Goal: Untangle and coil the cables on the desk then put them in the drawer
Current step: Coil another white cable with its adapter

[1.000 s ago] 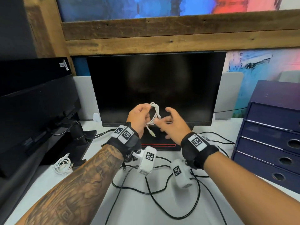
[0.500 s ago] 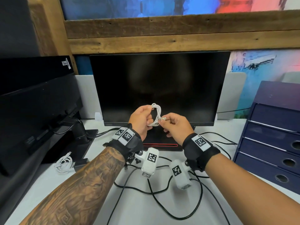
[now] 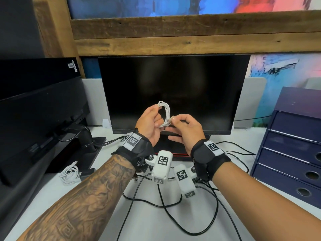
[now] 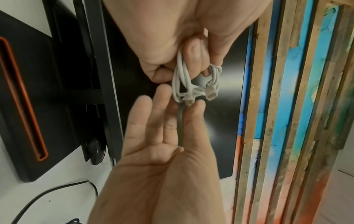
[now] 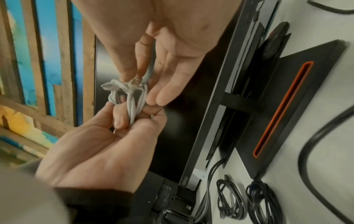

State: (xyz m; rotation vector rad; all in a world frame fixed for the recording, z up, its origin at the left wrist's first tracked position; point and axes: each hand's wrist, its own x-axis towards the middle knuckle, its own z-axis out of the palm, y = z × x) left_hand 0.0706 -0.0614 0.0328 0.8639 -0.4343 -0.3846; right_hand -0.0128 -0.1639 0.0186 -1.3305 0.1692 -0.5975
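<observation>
The left hand [image 3: 149, 123] is curled round a small white cable [image 3: 164, 113], holding its loops bunched together up in front of the dark monitor [image 3: 173, 91] so the coil cannot spring apart. Just beside it, touching the bundle, the right hand [image 3: 185, 129] pinches the cable's free plug end [image 5: 136, 81] between thumb and forefinger, its other fingers spread loose below. From the wrist views that plug sits right against the loops, next to the cable's other connector [image 4: 211, 94], so I'd judge the right hand is tucking or wrapping the tail round the coil to lock it; whether it has already passed through a loop I cannot tell.

Below both wrists, on the table [image 3: 107, 221], a long black cable [image 3: 173, 221] sprawls in crossing loops, not yet coiled. Well off to the left of the left hand lies a second white cable [image 3: 69, 173], loosely bundled by the foot of another screen. The right wrist view also shows two coiled black cables [image 5: 247, 200] lying on the table near the monitor stand. Well to the right of the right hand stands the purple drawer unit [image 3: 293, 145], its drawers all closed, so one will need a free hand to open it before this coil goes in
</observation>
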